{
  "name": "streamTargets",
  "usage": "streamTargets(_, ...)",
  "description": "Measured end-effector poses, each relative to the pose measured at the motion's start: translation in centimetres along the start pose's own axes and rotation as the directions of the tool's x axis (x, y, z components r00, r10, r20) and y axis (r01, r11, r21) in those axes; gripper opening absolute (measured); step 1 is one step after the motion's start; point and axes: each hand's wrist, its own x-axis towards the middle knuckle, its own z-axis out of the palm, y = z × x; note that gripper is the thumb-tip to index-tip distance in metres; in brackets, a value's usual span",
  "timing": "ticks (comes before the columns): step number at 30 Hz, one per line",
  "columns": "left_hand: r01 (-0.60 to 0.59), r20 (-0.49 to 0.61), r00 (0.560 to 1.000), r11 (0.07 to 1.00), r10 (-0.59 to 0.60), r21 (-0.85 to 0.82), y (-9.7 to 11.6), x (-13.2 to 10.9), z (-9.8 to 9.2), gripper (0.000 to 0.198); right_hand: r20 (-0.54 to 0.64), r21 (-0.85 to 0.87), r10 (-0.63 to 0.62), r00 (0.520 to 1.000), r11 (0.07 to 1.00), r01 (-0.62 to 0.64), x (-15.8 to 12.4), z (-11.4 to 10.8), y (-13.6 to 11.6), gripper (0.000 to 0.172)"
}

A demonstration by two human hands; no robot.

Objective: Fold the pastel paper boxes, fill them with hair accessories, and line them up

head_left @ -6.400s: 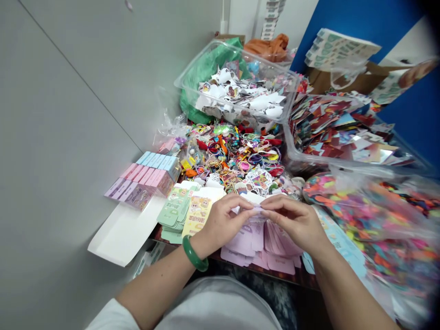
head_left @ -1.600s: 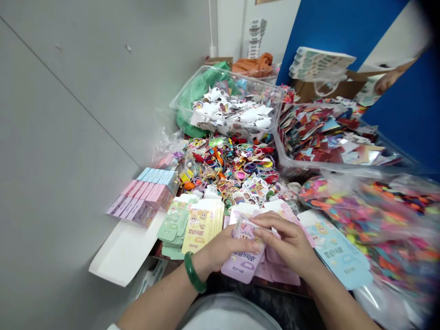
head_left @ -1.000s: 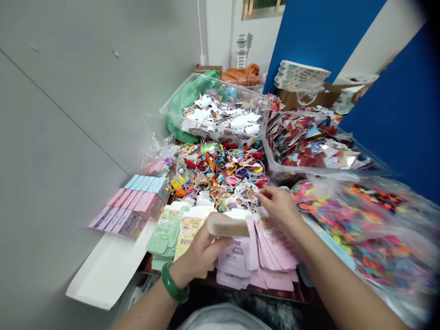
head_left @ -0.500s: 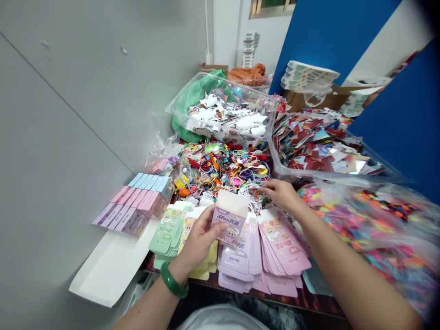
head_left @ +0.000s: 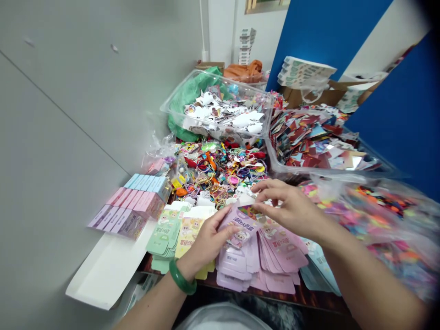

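Bringing the right hand (head_left: 288, 206) back from the colourful trinket heap (head_left: 220, 172), pinching a small colourful printed card (head_left: 249, 211) between closed fingertips at the mouth of the flat pink paper box (head_left: 239, 224), holding that box in the left hand (head_left: 209, 243) above the fanned pink card blanks (head_left: 278, 256), and seemingly needing the card's insertion next.

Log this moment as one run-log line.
left hand: holds pink printed cardboard box | right hand: pinches small multicoloured card

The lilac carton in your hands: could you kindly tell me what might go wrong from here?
The lilac carton in the left hand is thin card and could crease. The small card pinched by the right hand might slip into the flat cartons or the tangled trinket heap just beyond.
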Motion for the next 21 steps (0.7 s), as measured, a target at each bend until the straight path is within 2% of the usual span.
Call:
streamTargets(3,-0.029,0.004,1.0,0.999,0.029,0.031,-0.1,0.2,0.0,0.053,0.061,0.04,0.023,0.998,0.999,-0.026,0.2,0.7,0.4,0.016)
streamTargets(5,-0.017,-0.008,1.0,1.0,0.017,0.006,-0.3,0.2,-0.2,0.052,0.018,0.073,0.03,0.999,0.997,-0.031,0.8,0.3,1.2,0.018)
streamTargets(7,0.02,-0.03,0.999,0.999,-0.022,-0.048,-0.4,0.2,-0.4,0.052,-0.081,0.002,0.127,0.989,0.992,-0.128,1.9,-1.1,2.9,0.02)
streamTargets(8,0.046,-0.036,0.998,0.996,-0.048,-0.076,-0.5,0.1,-0.4,0.052,-0.151,-0.086,0.218,0.964,0.969,-0.232,2.7,-2.1,4.1,0.02)
streamTargets(9,0.068,-0.041,0.996,0.993,-0.073,-0.1,-0.5,0.1,-0.5,0.053,-0.241,-0.184,0.316,0.918,0.914,-0.363,3.6,-3.2,5.6,0.019)
streamTargets(10,0.089,-0.045,0.995,0.989,-0.094,-0.115,-0.5,0.0,-0.6,0.054,-0.341,-0.295,0.409,0.846,0.808,-0.51,4.6,-4.5,7.1,0.018)
streamTargets(11,0.106,-0.046,0.993,0.987,-0.113,-0.123,-0.6,0.0,-0.6,0.056,-0.408,-0.331,0.45,0.794,0.737,-0.589,5.6,-5.7,8.7,0.02)
streamTargets(13,0.13,-0.05,0.989,0.984,-0.137,-0.123,-0.5,-0.1,-0.6,0.058,-0.475,-0.348,0.501,0.724,0.649,-0.677,7.5,-8.0,11.7,0.021)
streamTargets(16,0.142,-0.044,0.988,0.982,-0.149,-0.127,-0.4,-0.1,-0.4,0.058,-0.508,-0.343,0.565,0.65,0.559,-0.754,9.1,-10.3,15.4,0.018)
streamTargets(21,0.179,-0.063,0.98,0.977,-0.187,-0.117,-0.7,-0.1,-0.5,0.061,-0.583,-0.288,0.641,0.5,0.412,-0.864,9.1,-12.3,19.4,0.031)
